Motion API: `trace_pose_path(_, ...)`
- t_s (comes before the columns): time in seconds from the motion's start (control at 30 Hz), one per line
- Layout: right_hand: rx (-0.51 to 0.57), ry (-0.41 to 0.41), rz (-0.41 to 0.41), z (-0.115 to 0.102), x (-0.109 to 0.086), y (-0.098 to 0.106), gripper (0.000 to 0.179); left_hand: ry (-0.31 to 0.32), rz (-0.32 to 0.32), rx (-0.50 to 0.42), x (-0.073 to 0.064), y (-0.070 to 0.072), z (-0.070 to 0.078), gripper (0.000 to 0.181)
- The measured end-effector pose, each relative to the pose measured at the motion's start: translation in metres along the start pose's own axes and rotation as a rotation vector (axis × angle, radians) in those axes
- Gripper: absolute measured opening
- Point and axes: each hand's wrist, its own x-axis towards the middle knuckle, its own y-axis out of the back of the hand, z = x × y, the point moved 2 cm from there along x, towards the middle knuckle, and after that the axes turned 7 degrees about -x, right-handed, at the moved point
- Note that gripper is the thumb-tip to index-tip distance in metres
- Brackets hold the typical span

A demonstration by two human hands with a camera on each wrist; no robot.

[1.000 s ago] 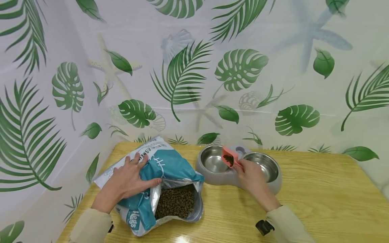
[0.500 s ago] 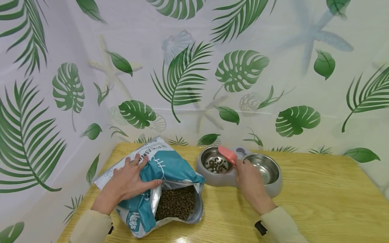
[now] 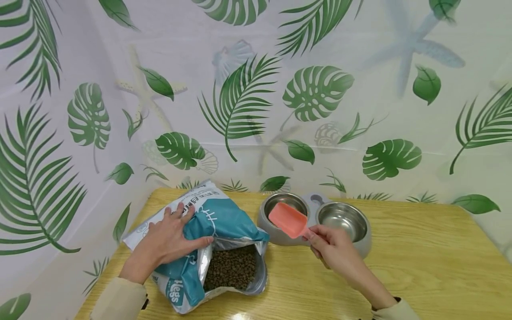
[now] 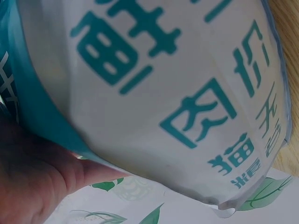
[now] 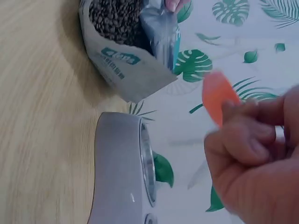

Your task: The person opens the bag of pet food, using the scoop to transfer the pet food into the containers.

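My right hand [image 3: 334, 249] pinches the handle of a coral-pink scoop [image 3: 289, 219]; no kibble shows in its shallow pan. It hangs over the front of the left steel bowl [image 3: 294, 200] and hides most of that bowl's inside. My left hand [image 3: 168, 235] rests spread on a teal and white pet food bag [image 3: 224, 213], thumb beside its mouth. The bag lies on its side, and brown kibble [image 3: 232, 269] fills the opening. In the left wrist view, the bag's printed side [image 4: 140, 116] takes up most of the picture.
The left bowl sits in a grey double-bowl stand [image 3: 280, 238] with a second steel bowl [image 3: 344, 218] on its right. These stand toward the back of a wooden table [image 3: 432, 258]. A leaf-patterned cloth [image 3: 256, 89] hangs behind the table.
The scoop held kibble, then tipped over the left bowl, where kibble appeared. Since then my right hand has turned and drawn the scoop back toward me. My left hand has stayed still.
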Motion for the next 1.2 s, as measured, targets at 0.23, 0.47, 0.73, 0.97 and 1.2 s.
trace_pose_path(0.23,-0.100,0.134,-0.295,-0.005,-0.026,-0.024,0.029,-0.004,0.009,0.002,-0.001,0.000,-0.001,0.111)
trace_pose_path(0.47,-0.311,0.117,-0.254,-0.002,-0.033,-0.058,0.025,-0.004,0.007,-0.004,-0.001,-0.001,0.000,0.110)
trace_pose_path(0.73,-0.559,0.347,-0.091,-0.005,-0.038,-0.093,0.025,0.003,0.008,0.007,-0.001,0.000,-0.001,0.112)
trace_pose_path(0.97,-0.661,0.370,-0.064,-0.009,-0.032,-0.103,0.013,-0.003,0.012,0.000,-0.001,-0.001,-0.001,0.111)
trace_pose_path(1.2,-0.521,0.407,-0.104,-0.006,-0.027,-0.105,0.018,-0.006,0.017,0.003,-0.001,0.000,-0.001,0.111)
